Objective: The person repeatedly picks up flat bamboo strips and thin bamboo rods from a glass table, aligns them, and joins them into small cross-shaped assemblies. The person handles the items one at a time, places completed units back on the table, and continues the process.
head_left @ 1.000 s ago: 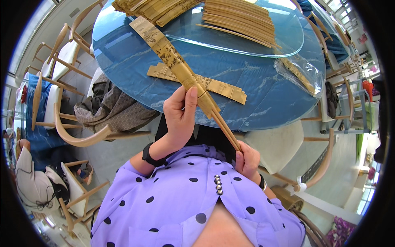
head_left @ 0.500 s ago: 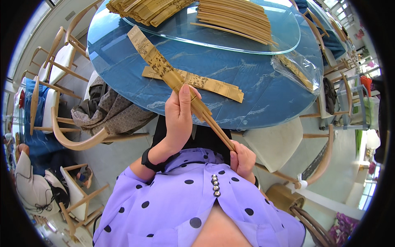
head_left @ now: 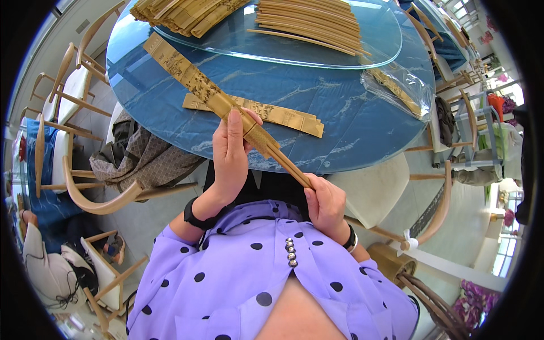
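Note:
My left hand (head_left: pixel 232 144) is closed around a long gold paper chopstick sleeve (head_left: pixel 187 73) with a dark printed pattern, its thumb lying along the top. Out of the sleeve's lower end stick light-brown chopsticks (head_left: pixel 288 165); how far they reach inside is hidden. My right hand (head_left: pixel 327 205) pinches their free ends near my waist. Sleeve and chopsticks form one slanting line, held above the near table edge. Beyond them, a few flat gold sleeves (head_left: pixel 283 117) lie overlapped on the blue tabletop, partly covered by the held one.
A raised glass disc (head_left: pixel 317 62) on the blue table (head_left: pixel 170 122) carries a pile of gold sleeves (head_left: pixel 192 14) and a row of chopsticks (head_left: pixel 309 22). A clear plastic bag (head_left: pixel 399 93) lies at the right. Chairs (head_left: pixel 107 198) surround the table, one with a patterned bag (head_left: pixel 144 156).
My right hand has come a little closer to my left, and less of the chopsticks shows below the sleeve. The whole view has shifted slightly.

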A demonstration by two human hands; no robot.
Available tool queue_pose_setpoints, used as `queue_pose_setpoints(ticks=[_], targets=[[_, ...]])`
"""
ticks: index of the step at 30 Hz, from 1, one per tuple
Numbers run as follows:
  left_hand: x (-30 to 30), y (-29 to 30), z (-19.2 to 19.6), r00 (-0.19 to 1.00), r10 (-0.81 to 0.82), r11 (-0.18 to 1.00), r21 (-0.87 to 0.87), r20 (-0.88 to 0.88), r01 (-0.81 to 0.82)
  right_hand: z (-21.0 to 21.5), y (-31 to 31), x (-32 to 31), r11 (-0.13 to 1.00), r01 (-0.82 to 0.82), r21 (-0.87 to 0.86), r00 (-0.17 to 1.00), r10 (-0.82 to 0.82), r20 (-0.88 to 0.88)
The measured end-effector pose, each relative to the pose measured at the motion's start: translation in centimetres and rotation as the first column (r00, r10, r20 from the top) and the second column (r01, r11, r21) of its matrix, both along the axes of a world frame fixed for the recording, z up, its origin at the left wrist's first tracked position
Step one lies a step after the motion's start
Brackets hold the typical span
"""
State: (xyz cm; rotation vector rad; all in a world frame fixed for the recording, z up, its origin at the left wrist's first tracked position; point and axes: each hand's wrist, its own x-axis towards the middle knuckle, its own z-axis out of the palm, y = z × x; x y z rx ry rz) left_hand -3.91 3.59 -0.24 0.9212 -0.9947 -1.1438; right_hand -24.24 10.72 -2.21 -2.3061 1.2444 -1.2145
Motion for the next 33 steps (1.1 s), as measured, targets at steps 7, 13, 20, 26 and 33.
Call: queue_pose_setpoints(ticks=[7,13,20,26,33], targets=[[-0.8,-0.1,0.1,1.0,0.018,1.0,-0.012,0.024,-0.018,0.0,0.4,-0.2,0.999,0.032,0.028,0.999,-0.032,-0.007],[-2.2,0.7,-0.6,0.995,-0.022,0.999,-0.038,0.102,0.026,0.0,-0.1,0.1,0.998,0.053,-0.015,0.999,-0.053,-0.003],[-0.7,0.0,0.6,0.999,-0.038,0.999,-0.028,0.014,0.038,-0.2,0.0,-0.9,0.998,0.059,0.008,0.998,-0.059,-0.029],[-1.4,0.7,0.1,1.0,-0.001,1.0,0.012,0.032,0.001,0.0,0.5,-0.5,0.997,0.077,0.02,0.995,-0.075,-0.065],[-1.0,0.9,0.0,1.0,-0.021,1.0,-0.004,0.016,0.021,0.2,0.2,-0.1,0.997,0.048,0.057,0.997,-0.044,-0.064]])
